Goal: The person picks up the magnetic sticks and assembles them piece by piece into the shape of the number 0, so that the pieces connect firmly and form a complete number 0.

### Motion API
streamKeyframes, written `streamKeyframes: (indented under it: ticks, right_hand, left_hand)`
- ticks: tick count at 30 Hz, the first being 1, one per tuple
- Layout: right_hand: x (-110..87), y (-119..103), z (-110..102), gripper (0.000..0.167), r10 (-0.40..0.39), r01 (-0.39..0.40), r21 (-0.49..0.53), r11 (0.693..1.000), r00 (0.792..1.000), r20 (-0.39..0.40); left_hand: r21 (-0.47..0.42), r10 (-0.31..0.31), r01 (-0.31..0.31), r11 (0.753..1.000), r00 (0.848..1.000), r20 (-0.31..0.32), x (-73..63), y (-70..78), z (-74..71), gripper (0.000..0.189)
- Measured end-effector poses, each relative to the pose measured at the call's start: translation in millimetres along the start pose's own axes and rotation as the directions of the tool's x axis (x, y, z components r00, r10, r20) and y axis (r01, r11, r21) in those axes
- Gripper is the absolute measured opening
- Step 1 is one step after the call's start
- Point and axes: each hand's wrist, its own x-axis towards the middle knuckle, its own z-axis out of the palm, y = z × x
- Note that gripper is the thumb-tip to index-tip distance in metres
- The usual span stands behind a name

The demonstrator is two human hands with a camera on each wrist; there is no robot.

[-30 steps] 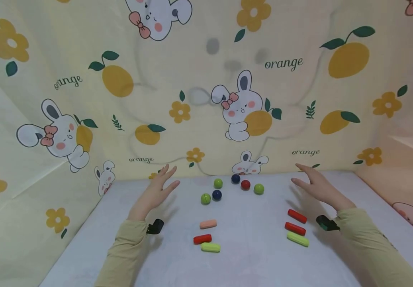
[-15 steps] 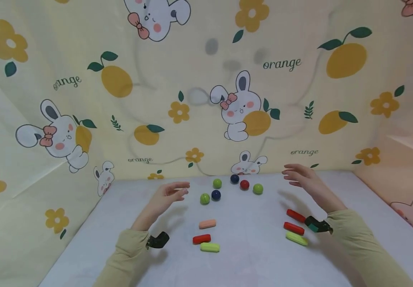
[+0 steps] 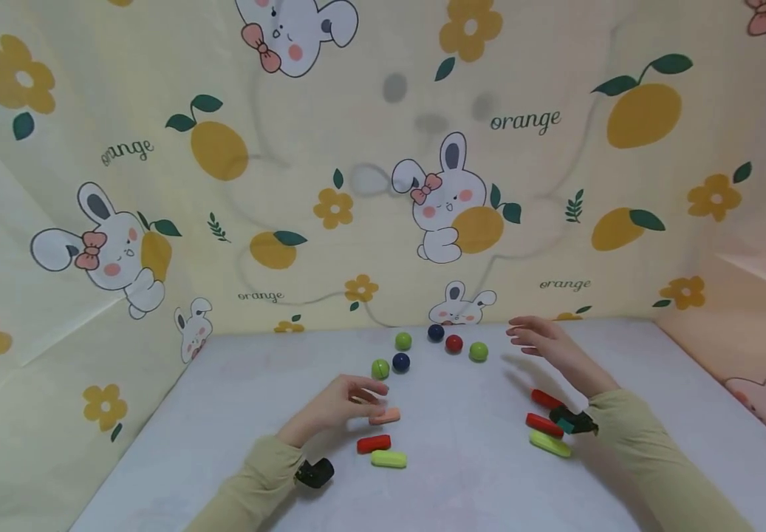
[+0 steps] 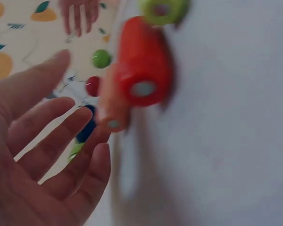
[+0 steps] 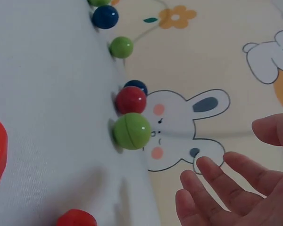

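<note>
My left hand (image 3: 343,405) hovers with loosely bent fingers over a peach-coloured short stick (image 3: 391,416), its fingertips overlapping the stick's far side in the head view. Nearer the front lie a red stick (image 3: 374,444) and a yellow-green one (image 3: 388,459). In the left wrist view the red stick (image 4: 140,61) shows a pale round end, and nothing sits between thumb and fingers. My right hand (image 3: 551,349) hangs in the air, fingers loosely extended and holding nothing. Below it lie two red sticks, the nearer one (image 3: 539,423) partly hidden by the wrist camera, and a yellow-green stick (image 3: 550,444).
Several small balls rest toward the back of the white table (image 3: 462,480): green (image 3: 479,351), red (image 3: 453,343) and dark blue (image 3: 401,362) among them. A printed cloth (image 3: 356,244) with rabbits and oranges rises behind and at both sides. Black cameras (image 3: 314,473) sit on both wrists.
My left hand has come down, rightward and toward me, from left of the balls to the peach stick. My right hand has drifted left and slightly lower. The sticks and balls have not moved.
</note>
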Motion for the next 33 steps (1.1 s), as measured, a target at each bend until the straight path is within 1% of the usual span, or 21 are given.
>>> streamKeyframes:
  ticks: [4, 8, 15, 21, 24, 28, 33]
  right_hand:
    - [8.8, 5.9, 5.1, 0.046, 0.019, -0.019, -0.004, 1.000, 1.000, 0.006]
    - [18.7, 10.4, 10.8, 0.044, 0.027, -0.027, -0.025, 0.999, 1.000, 0.011]
    - [36.9, 15.1, 21.4, 0.042, 0.030, -0.027, -0.084, 0.996, 0.999, 0.044]
    - [49.7, 19.7, 31.6, 0.040, 0.075, -0.066, -0.145, 0.987, 0.995, 0.058]
    - [52.8, 21.0, 36.9, 0.040, 0.105, -0.095, -0.174, 0.980, 0.993, 0.050]
    - [55.8, 26.4, 39.5, 0.039, 0.128, -0.114, -0.219, 0.969, 0.991, 0.050]
    - [58.1, 30.8, 42.4, 0.040, 0.123, -0.097, -0.274, 0.957, 0.989, 0.080]
  left_hand:
    - [0.041, -0.037, 0.036, 0.999, 0.999, 0.027, 4.9, -2.9, 10.4, 0.035]
    - [0.064, -0.047, 0.045, 0.997, 0.998, 0.028, 6.8, -4.6, 14.7, 0.033]
    - [0.074, -0.043, 0.040, 0.996, 0.999, 0.031, 7.9, -5.1, 14.2, 0.029]
    - [0.079, -0.033, 0.030, 0.996, 0.999, 0.036, 9.4, -4.6, 14.2, 0.028]
    - [0.066, -0.041, 0.038, 0.997, 0.999, 0.035, 9.1, -4.3, 14.3, 0.028]
    - [0.049, -0.048, 0.046, 0.998, 0.998, 0.037, 8.2, -2.7, 13.7, 0.026]
    - [0.046, -0.048, 0.046, 0.998, 0.998, 0.047, 9.3, -0.2, 12.8, 0.024]
